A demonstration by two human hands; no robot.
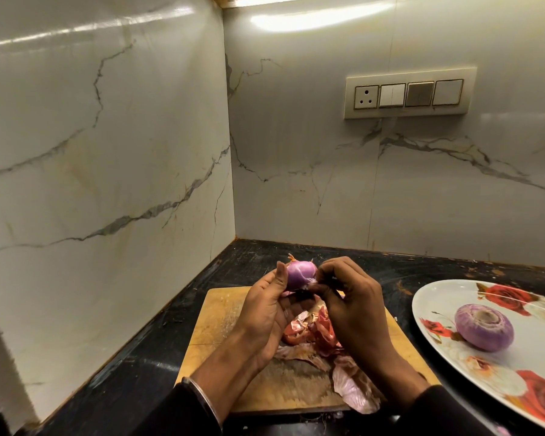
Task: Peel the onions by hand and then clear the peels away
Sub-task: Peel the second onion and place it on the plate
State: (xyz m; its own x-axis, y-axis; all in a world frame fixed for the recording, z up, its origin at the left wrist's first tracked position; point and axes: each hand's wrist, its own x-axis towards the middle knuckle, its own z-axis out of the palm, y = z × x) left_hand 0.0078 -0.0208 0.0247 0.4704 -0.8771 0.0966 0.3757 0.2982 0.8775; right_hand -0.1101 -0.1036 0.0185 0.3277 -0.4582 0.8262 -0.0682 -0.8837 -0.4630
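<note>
While plate [438, 297] holds peeled onion [484, 327]

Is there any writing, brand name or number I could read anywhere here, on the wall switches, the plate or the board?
None can be read.
Switch panel: a socket and switches, no lettering visible.
Plate: painted red roses only, no words.
Cutting board: bare wood, no mark.
Onions and peels: nothing printed.

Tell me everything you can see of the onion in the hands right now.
The onion is small, round and purple, its surface smooth and glossy with faint veins, so mostly peeled. Orange dry wisps stick out at its top. It is held up above the board, cradled in the left hand, whose thumb lies on its left side. The right hand pinches a bit of skin at its lower right.
</note>
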